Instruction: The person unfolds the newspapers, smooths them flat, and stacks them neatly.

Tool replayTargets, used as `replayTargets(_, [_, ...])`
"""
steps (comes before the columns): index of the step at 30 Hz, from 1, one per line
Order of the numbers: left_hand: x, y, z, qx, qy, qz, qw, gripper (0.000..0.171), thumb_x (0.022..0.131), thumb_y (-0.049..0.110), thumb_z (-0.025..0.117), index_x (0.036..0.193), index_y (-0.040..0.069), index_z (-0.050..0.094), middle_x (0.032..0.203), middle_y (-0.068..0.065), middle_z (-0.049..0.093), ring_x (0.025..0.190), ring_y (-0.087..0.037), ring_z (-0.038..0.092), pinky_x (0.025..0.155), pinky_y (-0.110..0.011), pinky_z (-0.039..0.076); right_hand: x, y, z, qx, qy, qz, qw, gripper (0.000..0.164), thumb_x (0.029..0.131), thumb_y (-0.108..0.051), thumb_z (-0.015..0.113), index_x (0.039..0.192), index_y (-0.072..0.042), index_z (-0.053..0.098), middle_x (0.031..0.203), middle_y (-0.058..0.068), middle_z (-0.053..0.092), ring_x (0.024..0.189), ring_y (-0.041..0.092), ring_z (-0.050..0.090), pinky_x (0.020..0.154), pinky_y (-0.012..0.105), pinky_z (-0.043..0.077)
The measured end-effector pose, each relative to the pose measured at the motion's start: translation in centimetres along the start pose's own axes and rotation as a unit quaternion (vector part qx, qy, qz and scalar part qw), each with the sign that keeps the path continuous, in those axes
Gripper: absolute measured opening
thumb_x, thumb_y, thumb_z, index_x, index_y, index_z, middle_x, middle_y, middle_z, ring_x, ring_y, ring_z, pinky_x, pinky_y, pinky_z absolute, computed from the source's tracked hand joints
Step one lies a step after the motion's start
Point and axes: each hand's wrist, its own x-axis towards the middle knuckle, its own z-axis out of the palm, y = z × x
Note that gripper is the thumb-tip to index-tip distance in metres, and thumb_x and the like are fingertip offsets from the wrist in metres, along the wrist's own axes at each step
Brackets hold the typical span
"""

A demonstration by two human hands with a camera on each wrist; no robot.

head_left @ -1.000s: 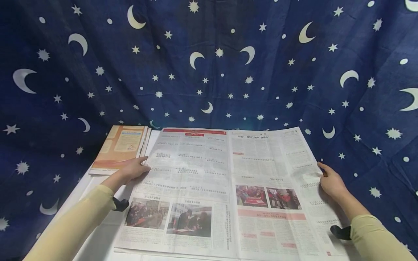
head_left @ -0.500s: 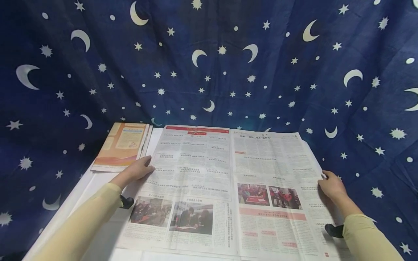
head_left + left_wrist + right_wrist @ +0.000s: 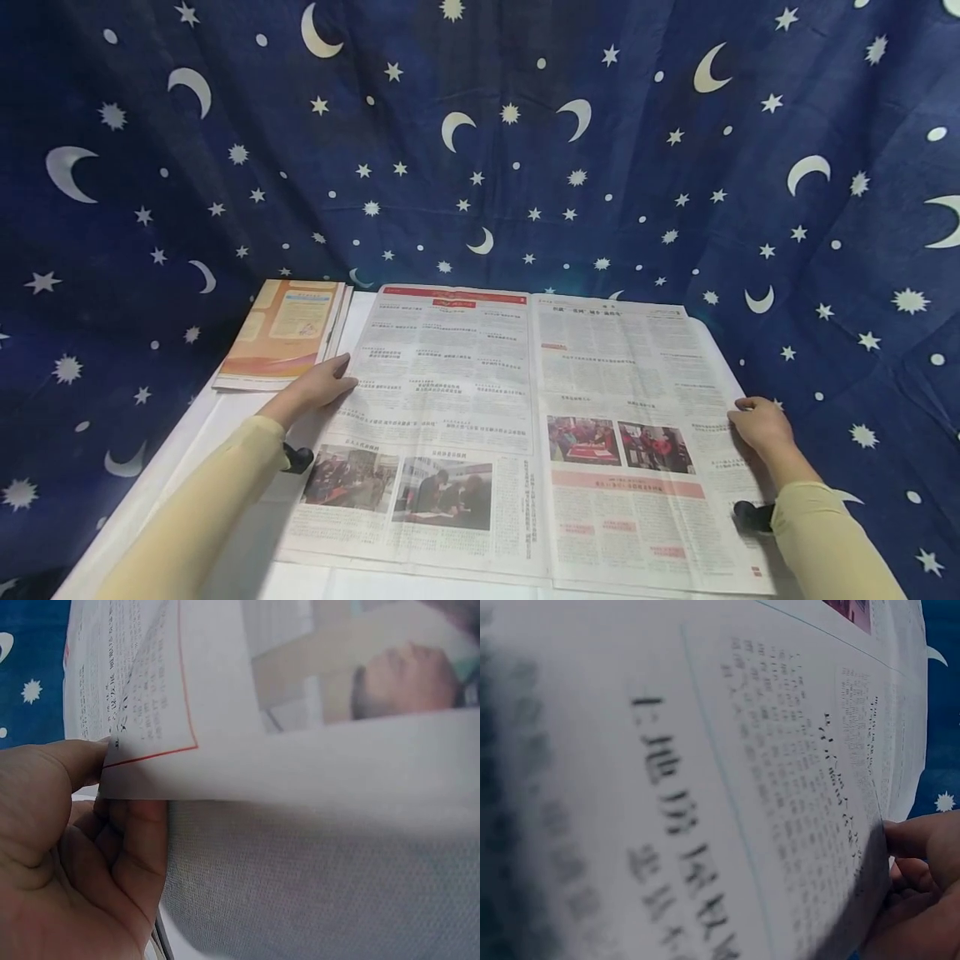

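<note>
A wide newspaper [image 3: 480,400] lies spread open in the head view, with a centre fold and several colour photos. My left hand [image 3: 315,389] pinches its left edge; in the left wrist view the thumb lies over the sheet and the curled fingers [image 3: 142,847] are beneath it. At the opposite edge my right hand [image 3: 763,429] pinches the paper between thumb and fingers, as the right wrist view also shows. The newspaper's sides are lifted a little off the white table at both hands. Parts of the fingers are hidden under the paper.
An orange-covered stack of booklets or papers [image 3: 281,333] lies at the table's far left, close to my left hand. White table surface [image 3: 352,583] shows along the newspaper's near side. A dark blue curtain [image 3: 480,167] with moons and stars hangs behind and around.
The newspaper's right part has come down, and the white table corner now shows beyond it. My right hand has lowered slightly with the edge. Both hands keep their hold; the head view has shifted slightly.
</note>
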Motion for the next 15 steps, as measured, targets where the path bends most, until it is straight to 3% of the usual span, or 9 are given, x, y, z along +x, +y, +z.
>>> replayTargets(15, [-0.25, 0.79, -0.20, 0.009, -0.002, -0.005, 0.9999, 0.074, 0.105, 0.026, 0.055, 0.160, -0.006, 0.017, 0.161, -0.032, 0.022, 0.149, -0.050, 0.019, 0.121, -0.060, 0.016, 0.07, 0.01, 0.02, -0.003, -0.029, 0.005, 1.000, 0.050, 0.099, -0.009, 0.048, 0.137, 0.021, 0.036, 0.139, 0.048, 0.033, 0.129, 0.062, 0.035, 0.110, 0.066, 0.032])
